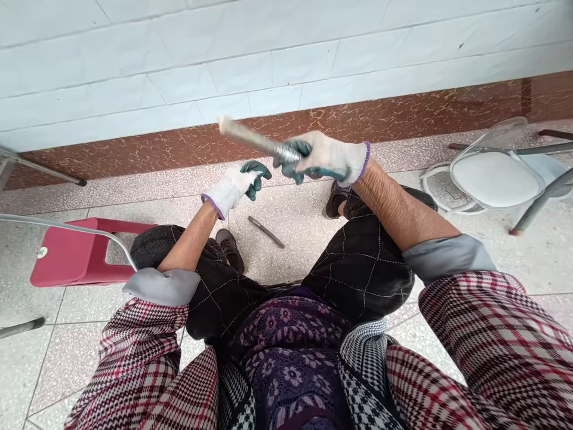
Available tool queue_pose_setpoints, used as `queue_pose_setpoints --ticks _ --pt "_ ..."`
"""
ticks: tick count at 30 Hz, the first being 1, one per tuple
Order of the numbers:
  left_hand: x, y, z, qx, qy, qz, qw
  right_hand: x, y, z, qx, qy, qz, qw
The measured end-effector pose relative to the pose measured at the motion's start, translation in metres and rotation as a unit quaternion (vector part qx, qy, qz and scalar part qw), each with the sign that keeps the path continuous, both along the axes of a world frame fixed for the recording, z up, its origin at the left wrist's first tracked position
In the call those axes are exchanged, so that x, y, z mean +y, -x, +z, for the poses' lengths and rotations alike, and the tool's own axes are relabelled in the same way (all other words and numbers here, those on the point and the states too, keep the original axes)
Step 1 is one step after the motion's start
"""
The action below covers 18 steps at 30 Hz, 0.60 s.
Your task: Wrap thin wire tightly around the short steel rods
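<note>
Both of my hands wear white knit gloves with dark green coated fingers and purple cuffs. My right hand (313, 156) is closed around the silver, ridged-looking end of a stick-like tool (250, 137). Its pale far end points up and left in front of the wall and is smeared by motion, so its exact kind does not show. To the left and slightly lower, my left hand (245, 182) is held over the floor with its fingers curled in. Whatever those fingers may hold is hidden. Below it on the floor lies a thin, dark flat bar (265, 232), between my feet.
Ahead stands a white tiled wall (250, 54) with a brown marbled base strip (286, 122). A red plastic stool (67, 254) lies at left, with a pale hose (89, 228) passing over it. At right are a white-seated chair (496, 179) and metal legs (541, 200).
</note>
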<state>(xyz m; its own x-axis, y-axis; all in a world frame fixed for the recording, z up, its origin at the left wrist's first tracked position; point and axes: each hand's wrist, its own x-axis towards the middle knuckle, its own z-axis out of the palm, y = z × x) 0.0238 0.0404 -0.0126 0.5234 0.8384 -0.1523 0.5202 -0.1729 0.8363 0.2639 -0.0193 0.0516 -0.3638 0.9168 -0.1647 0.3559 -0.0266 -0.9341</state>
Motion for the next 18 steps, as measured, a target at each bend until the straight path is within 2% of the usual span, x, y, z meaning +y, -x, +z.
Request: queue_pose_setpoints --ticks 3,5,9,11,13,14,16,18 --pt "-0.001 -0.002 0.0 -0.023 0.019 0.012 0.999 0.01 0.009 0.006 0.043 -0.027 -0.133 0.99" --pt "-0.002 -0.001 0.002 -0.034 0.014 0.006 0.999 0.022 0.012 0.004 0.059 -0.03 -0.197 0.978" --pt "-0.009 0.002 0.005 -0.005 0.024 -0.015 1.0 0.045 0.01 -0.015 0.054 -0.042 -0.265 0.962" --pt "-0.013 0.002 0.005 0.011 0.028 -0.022 0.999 0.053 0.008 -0.026 -0.004 -0.058 -0.274 0.96" --pt "-0.017 0.003 0.006 0.019 0.021 -0.022 0.999 0.058 0.006 -0.036 -0.162 -0.098 -0.243 0.951" --pt "-0.019 0.003 0.007 0.024 0.015 -0.02 0.999 0.059 0.007 -0.04 -0.266 -0.124 -0.208 0.933" --pt "-0.021 0.004 0.01 0.04 0.007 -0.013 0.999 0.058 0.01 -0.048 -0.452 -0.154 -0.106 0.872" --pt "-0.022 0.005 0.015 0.069 0.005 0.004 0.998 0.054 0.016 -0.054 -0.555 -0.15 -0.003 0.818"
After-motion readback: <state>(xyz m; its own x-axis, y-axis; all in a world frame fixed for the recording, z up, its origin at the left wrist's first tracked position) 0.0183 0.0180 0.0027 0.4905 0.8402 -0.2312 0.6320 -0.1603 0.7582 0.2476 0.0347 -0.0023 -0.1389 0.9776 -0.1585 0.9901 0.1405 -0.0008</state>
